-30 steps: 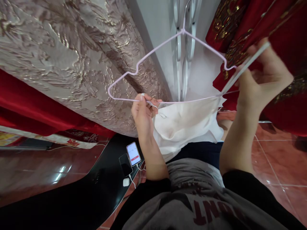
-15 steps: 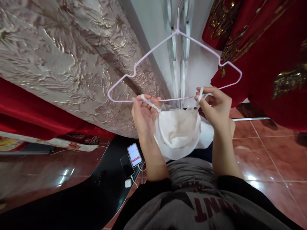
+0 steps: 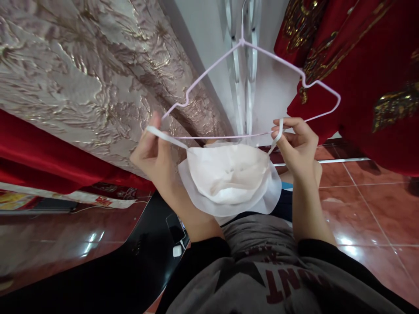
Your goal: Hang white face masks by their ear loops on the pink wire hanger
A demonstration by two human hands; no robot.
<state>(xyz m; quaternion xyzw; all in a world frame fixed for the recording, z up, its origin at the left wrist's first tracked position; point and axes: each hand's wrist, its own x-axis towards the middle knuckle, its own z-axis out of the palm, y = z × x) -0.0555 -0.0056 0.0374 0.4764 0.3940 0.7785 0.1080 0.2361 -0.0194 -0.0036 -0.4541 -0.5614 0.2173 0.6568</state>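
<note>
A pale pink wire clothes hanger (image 3: 273, 57) hangs upright in front of me. Below its bottom bar droops a white garment (image 3: 225, 172) with thin shoulder straps, its neckline open towards me. My left hand (image 3: 150, 150) is closed at the hanger's left end, with the left strap (image 3: 168, 138) running from its fingers down to the garment. On the other side, my right hand (image 3: 297, 146) pinches the right strap (image 3: 280, 130) against the bottom bar. Its lower fingers are partly hidden.
Embossed beige-gold fabric (image 3: 108, 96) hangs at the left, with red sequinned cloth (image 3: 353, 87) at the right. White metal rails (image 3: 247, 87) stand behind the hanger. A black glossy surface (image 3: 108, 266) at lower left bears a phone (image 3: 175, 227) and a small white case (image 3: 177, 250).
My left hand has moved left to the hanger's end, drawing the strap out with it. The garment's neckline is spread wider, and the hanger's right end has shifted slightly right.
</note>
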